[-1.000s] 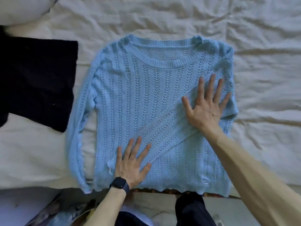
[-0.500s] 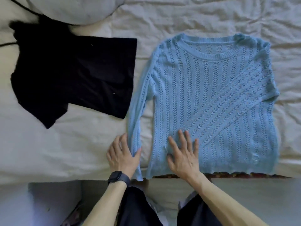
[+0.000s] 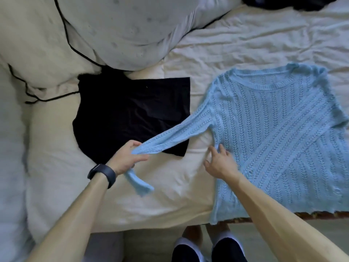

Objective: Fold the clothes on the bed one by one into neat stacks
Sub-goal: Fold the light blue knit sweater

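A light blue knit sweater (image 3: 273, 133) lies flat on the white bed sheet (image 3: 170, 186), its right sleeve folded diagonally across the front. My left hand (image 3: 128, 156) grips the left sleeve (image 3: 175, 133) near the cuff and holds it stretched out to the left, over the corner of a folded black garment (image 3: 132, 114). The cuff end hangs below my fist. My right hand (image 3: 220, 161) presses with spread fingers on the sweater's left side edge, near the armpit.
A large white pillow (image 3: 122, 29) and a cream cushion with black piping (image 3: 37, 59) lie at the back left. Another dark garment (image 3: 283, 2) sits at the top edge. The bed's front edge (image 3: 283, 216) runs below the sweater; my feet (image 3: 207, 248) stand beneath.
My left hand took hold of the left sleeve and pulled it out to the left. My right hand shifted left to the sweater's side edge. The view swung left.
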Demonstrator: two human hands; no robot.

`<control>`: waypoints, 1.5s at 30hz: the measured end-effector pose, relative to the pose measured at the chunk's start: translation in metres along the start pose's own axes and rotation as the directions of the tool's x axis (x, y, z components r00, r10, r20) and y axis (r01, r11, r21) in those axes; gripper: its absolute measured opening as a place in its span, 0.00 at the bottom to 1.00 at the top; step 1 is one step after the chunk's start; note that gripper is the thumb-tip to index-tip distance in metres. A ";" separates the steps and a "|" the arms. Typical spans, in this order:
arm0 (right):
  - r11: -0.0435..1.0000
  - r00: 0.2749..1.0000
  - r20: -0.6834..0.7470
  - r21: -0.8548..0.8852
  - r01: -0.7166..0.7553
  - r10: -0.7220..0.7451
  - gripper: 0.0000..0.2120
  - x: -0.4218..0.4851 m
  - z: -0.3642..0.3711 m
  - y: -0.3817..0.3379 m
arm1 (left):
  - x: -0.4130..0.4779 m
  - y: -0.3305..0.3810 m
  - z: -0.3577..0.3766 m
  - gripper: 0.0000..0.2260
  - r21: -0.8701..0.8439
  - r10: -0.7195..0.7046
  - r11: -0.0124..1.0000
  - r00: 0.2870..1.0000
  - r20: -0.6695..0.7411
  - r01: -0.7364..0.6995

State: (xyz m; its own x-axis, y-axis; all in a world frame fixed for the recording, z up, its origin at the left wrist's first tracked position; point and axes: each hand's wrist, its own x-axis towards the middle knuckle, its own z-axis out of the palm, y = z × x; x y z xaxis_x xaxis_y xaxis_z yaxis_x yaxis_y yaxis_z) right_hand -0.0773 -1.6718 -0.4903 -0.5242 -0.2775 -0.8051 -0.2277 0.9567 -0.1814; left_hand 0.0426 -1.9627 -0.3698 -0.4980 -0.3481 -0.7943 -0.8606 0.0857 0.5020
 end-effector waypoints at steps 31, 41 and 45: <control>0.905 0.836 -0.501 0.210 0.369 -0.224 0.04 0.069 -0.063 -0.220 | 0.082 -0.101 -0.154 0.07 0.100 0.072 0.993 0.984 -0.162 -0.057; 0.997 0.788 -0.615 0.036 0.063 -0.027 0.25 0.058 0.006 -0.251 | 0.139 -0.117 -0.220 0.26 0.076 -0.022 0.997 0.991 -0.131 0.032; 0.992 0.831 -0.544 -0.025 0.122 -0.116 0.23 0.050 0.042 -0.273 | 0.146 -0.126 -0.202 0.12 0.002 -0.065 0.998 0.957 -0.283 0.068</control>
State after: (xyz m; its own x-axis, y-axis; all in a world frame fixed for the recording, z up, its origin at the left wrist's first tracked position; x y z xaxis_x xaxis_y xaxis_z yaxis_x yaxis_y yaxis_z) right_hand -0.0064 -1.9430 -0.5046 -0.8557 -0.3897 -0.3404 -0.3108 0.9131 -0.2640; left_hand 0.0997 -2.2132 -0.4797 -0.3903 -0.6031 -0.6957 -0.8928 0.0634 0.4460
